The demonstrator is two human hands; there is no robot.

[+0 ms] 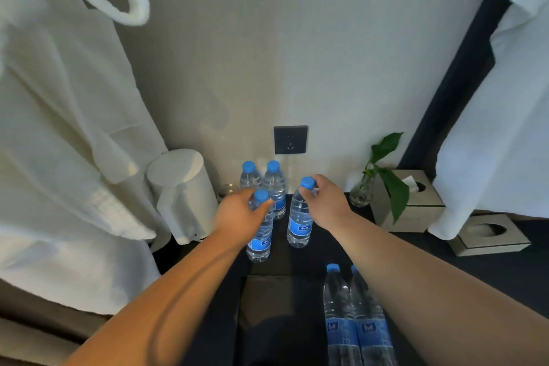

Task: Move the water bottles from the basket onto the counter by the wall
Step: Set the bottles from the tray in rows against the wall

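Pale wall [297, 53] rises behind a dark bench [416, 252] in the head view. At mid-frame the left hand [237, 212] curls round the neck of one clear blue-capped plastic water bottle [260, 235]. The right hand [326, 202] pinches a second bottle [299, 223] just under its cap, likely to stand both upright near the two bottles [274, 187] already against the wall. Two more bottles [340, 306] wait at lower right.

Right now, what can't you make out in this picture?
Head view only.
Basket bottles: bottoms cut off by the bottom edge; right arm covers one's side.
Back bottles: lower parts behind the left hand and left bottle.
Right bottle: neck partly under the right hand.
Glass by the kettle: blurred, partly behind the left hand.
Label print: too small.
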